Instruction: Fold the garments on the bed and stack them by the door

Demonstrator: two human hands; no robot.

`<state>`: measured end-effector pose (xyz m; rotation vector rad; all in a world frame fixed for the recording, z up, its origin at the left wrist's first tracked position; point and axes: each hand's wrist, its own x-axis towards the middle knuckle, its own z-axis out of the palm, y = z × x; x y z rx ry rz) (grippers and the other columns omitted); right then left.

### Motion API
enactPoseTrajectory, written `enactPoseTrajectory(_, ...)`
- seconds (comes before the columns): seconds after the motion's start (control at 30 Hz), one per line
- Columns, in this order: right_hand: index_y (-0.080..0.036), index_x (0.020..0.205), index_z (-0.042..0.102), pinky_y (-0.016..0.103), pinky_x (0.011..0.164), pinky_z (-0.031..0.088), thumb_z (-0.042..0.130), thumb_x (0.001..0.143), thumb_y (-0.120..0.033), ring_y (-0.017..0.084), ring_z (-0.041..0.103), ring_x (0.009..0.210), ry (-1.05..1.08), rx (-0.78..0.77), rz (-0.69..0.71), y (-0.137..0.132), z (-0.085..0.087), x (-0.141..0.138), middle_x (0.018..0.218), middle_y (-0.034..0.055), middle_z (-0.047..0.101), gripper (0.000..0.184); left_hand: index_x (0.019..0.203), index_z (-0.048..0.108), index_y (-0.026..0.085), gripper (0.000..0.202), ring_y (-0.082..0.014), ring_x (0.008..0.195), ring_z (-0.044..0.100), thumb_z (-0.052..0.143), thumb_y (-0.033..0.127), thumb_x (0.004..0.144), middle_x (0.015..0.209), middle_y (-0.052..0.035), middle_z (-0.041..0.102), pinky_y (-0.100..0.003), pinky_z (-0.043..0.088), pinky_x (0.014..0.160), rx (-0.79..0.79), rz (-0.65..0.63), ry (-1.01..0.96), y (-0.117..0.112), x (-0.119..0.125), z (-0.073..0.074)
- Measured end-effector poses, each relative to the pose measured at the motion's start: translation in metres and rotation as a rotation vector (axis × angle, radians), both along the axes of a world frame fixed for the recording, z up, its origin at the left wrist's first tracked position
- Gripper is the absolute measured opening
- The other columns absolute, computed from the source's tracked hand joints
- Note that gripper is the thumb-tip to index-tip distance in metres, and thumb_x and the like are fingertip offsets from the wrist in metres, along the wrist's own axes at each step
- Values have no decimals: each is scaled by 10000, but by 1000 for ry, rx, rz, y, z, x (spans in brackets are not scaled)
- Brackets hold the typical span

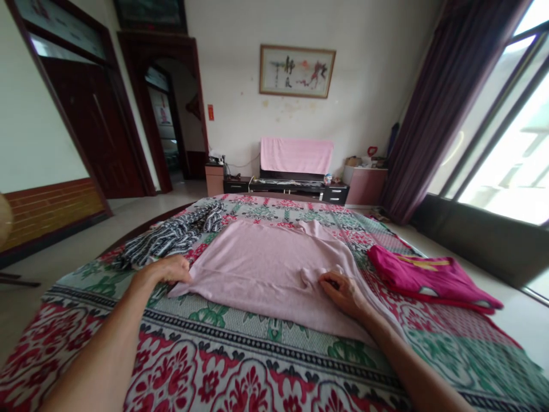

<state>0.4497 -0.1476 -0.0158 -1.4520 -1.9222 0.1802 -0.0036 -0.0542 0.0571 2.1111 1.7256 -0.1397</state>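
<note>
A pale pink top point(261, 257) lies spread over the patterned cloth in front of me, with small wrinkles and a bunched fold toward its right side. At its left edge, near the lower corner, my left hand point(171, 269) is closed on the fabric. My right hand point(343, 292) rests over the right part of the top, its fingers curled together on a raised fold. The fingertips of that hand are partly hidden.
A patterned red, green and white cloth point(214, 377) covers the table. A crumpled black-and-white striped garment point(171, 234) lies at the left, and a folded magenta garment point(429, 274) at the right. Beyond stands a low black cabinet point(337, 194) below a pink cloth point(295, 154).
</note>
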Motion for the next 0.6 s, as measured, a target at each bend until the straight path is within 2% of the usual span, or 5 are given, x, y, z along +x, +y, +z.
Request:
enactPoseTrajectory(0.07, -189, 806, 685, 291, 704, 473, 503, 813, -290, 176, 629, 729, -7, 2, -2, 0, -1, 1, 791, 39, 702, 209, 499, 427, 190, 229, -96, 453, 298, 510, 401, 535, 429, 52, 309, -245, 196, 453, 8, -14, -29, 6, -6, -6)
enactPoseTrajectory(0.2, -196, 815, 679, 294, 713, 479, 499, 807, -286, 176, 625, 738, -12, 9, -10, 1, -4, 1, 802, 40, 702, 201, 586, 446, 199, 143, -92, 446, 315, 473, 314, 506, 487, 59, 334, -231, 220, 434, -16, 45, -123, 20, -21, -24)
enactPoseTrajectory(0.33, -201, 804, 672, 296, 716, 480, 497, 796, -277, 177, 625, 739, -10, 22, -16, 2, -5, 2, 802, 40, 699, 191, 708, 503, 203, 238, -95, 425, 334, 460, 276, 485, 490, 65, 364, -219, 220, 418, -59, 131, -136, 26, -29, -34)
enactPoseTrajectory(0.47, -196, 816, 672, 294, 718, 477, 495, 790, -253, 176, 625, 742, -18, 20, -10, 3, -8, 3, 809, 40, 699, 188, 764, 550, 195, 284, -116, 436, 405, 489, 268, 497, 490, 45, 460, -218, 244, 417, -45, 178, -76, 27, -28, -37)
enactPoseTrajectory(0.6, -188, 829, 672, 292, 721, 476, 488, 794, -242, 177, 627, 749, -15, 15, -1, 3, -10, 4, 812, 43, 698, 196, 666, 576, 184, 169, -134, 421, 447, 533, 259, 521, 421, 30, 469, -229, 282, 433, 71, 198, 44, 23, -20, -28)
